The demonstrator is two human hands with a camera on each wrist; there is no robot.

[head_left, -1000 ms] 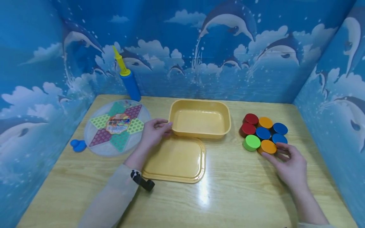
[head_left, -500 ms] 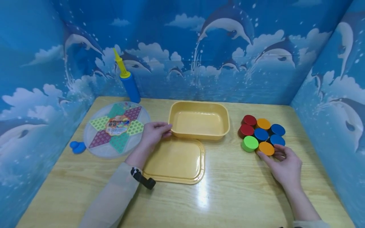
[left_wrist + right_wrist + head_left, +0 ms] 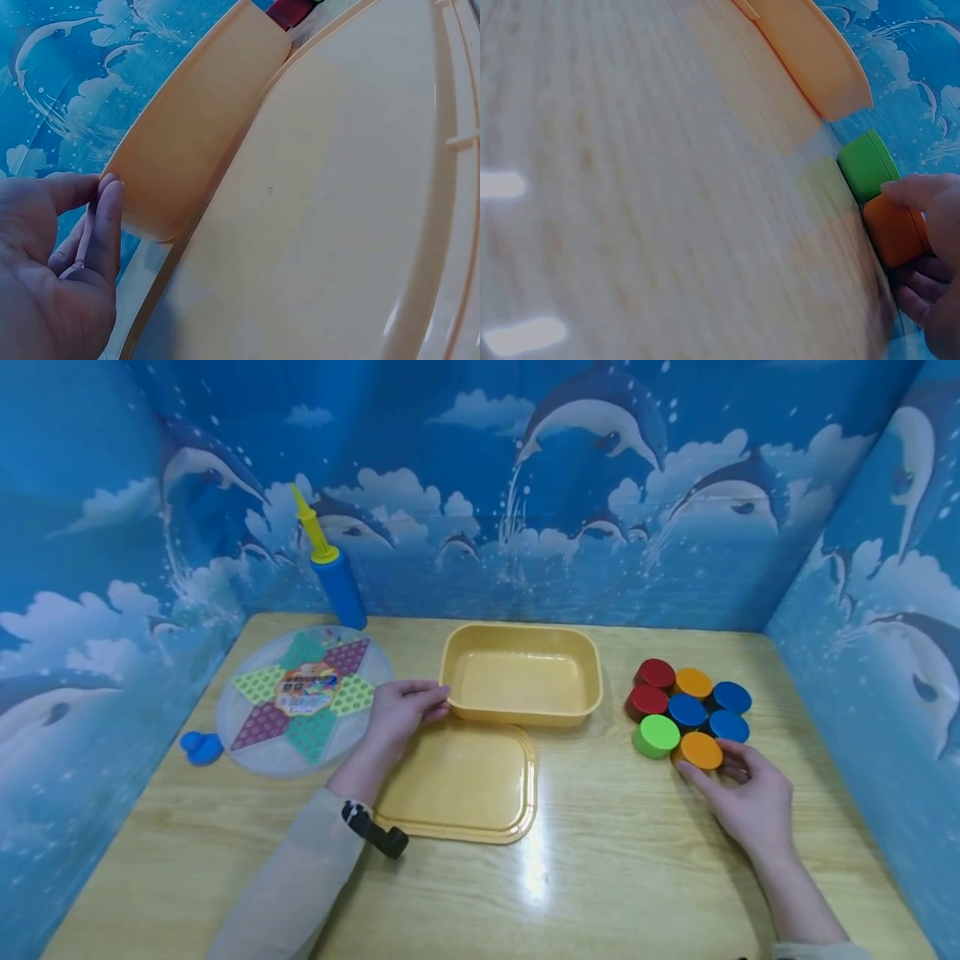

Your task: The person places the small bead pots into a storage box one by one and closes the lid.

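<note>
In the head view, my left hand (image 3: 396,717) pinches the left front corner of a yellow plastic box (image 3: 517,718) between thumb and fingers. The left wrist view shows that pinch at the box rim. My right hand (image 3: 753,795) grips an orange cylinder (image 3: 701,750), thumb on its near left side and fingers on its right. This cylinder stands on the table at the front of a cluster, beside a light green cylinder (image 3: 657,737). In the right wrist view the thumb touches the orange cylinder close to the green one.
A yellow lid (image 3: 465,785) lies flat before the box. Behind the orange cylinder stand red (image 3: 647,702), blue (image 3: 686,713) and other orange cylinders. Left are a round Chinese checkers board (image 3: 258,727), a blue pump (image 3: 341,593) with yellow nozzle, and a small blue object (image 3: 201,748).
My right thumb and fingers have drawn a little farther round the orange cylinder. The left hand stays at the box corner, and the view has shifted slightly.
</note>
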